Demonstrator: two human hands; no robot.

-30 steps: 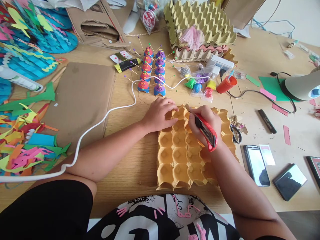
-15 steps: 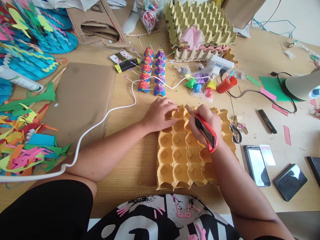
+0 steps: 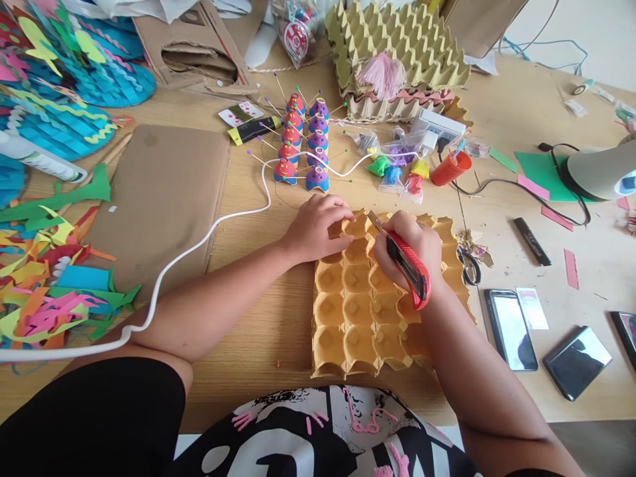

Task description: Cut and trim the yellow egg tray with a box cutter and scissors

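Note:
A yellow-orange cardboard egg tray [image 3: 358, 308] lies on the table in front of me, its cups facing up. My left hand [image 3: 318, 228] grips its far left corner, thumb and index fingertip on the cup edges with a gap between them. In my right hand [image 3: 410, 248] is a red utility knife [image 3: 415, 268], the fingers wrapped round its handle. Its blade points away and to the left, at the far rim of the tray near my left fingertips. Whether the blade has entered the cardboard is hard to make out.
Two rows of painted egg-cup figures [image 3: 317, 140] stand beyond the tray, crossed by a white cable [image 3: 233, 213]. Bags of coloured clay [image 3: 392, 173] and a red cup [image 3: 451, 167] lie behind. Scissors [image 3: 470, 266] and a phone [image 3: 511, 329] are right; paper scraps [image 3: 64, 291] left.
The knife has shifted slightly, its handle end tipping a little toward me. My left hand and the egg tray stay in place.

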